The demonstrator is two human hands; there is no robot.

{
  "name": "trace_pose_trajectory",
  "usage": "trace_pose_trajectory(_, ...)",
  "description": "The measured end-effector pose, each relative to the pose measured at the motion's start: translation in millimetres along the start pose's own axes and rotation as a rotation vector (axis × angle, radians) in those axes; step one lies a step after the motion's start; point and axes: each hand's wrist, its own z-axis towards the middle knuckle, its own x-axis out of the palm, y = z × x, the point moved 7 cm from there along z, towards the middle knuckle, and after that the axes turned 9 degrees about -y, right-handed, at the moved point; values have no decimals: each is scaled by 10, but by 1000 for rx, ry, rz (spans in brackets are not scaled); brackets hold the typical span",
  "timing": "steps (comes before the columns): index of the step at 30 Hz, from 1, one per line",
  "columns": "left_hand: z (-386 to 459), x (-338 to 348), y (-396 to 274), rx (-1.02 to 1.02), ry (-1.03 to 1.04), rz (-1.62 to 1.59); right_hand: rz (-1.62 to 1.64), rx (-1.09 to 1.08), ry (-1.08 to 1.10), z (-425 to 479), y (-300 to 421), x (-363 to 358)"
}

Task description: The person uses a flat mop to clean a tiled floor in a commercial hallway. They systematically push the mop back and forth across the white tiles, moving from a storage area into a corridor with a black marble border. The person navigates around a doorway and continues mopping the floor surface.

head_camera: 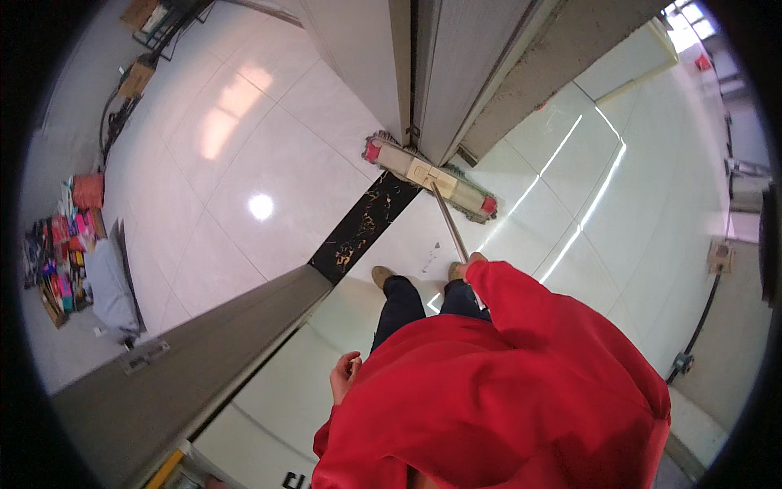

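My right hand [474,266] grips the metal handle [450,221] of a flat floor mop, close to my right leg. The wide mop head [432,176] has a beige plate, red end pieces and a grey fringe. It lies across the far end of a black marbled threshold strip [366,227], against the foot of the door frame [437,137]. At my left side hangs my left hand [346,374], holding nothing that I can see, its fingers loosely curled and partly apart. My shoes [382,276] stand on the pale tiles just behind the strip.
A door jamb with a metal strike plate [145,357] rises at left. In the room beyond, a grey pillow-like bundle [111,287] and colourful packages [70,257] lie along the wall, with cardboard boxes [135,79] farther up. Dark smudges [431,258] mark the tiles before my feet.
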Motion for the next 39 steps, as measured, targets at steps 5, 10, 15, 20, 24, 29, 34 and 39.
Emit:
trace_pose_trajectory(5, 316, -367, -126, 36, 6, 102, 933, 334, 449, -27, 406, 626)
trace_pose_trajectory(10, 563, -453, -455, 75, 90, 89, 1062, 316, 350, -195, 876, 702)
trace_pose_trajectory(15, 526, -442, -771, 85, 60, 138, 1256, 237, 377, -96, 1058, 662)
trace_pose_trajectory(20, 291, -291, -698, 103, 41, 198, 1039, 156, 326, 97, 608, 531)
trace_pose_trajectory(24, 75, -27, -593, 15, 56, 104, 952, 73, 304, 400, 36, 430)
trace_pose_trajectory(29, -108, 268, -495, 4, 87, 26, 892, 270, 147, 589, -656, 150)
trace_pose_trajectory(34, -190, 524, -501, -15, 143, 19, 1305, 507, -245, 902, -1488, -119)
trace_pose_trajectory(39, -230, 612, -405, -124, 149, -233, 1228, 601, -132, 938, -1813, -676)
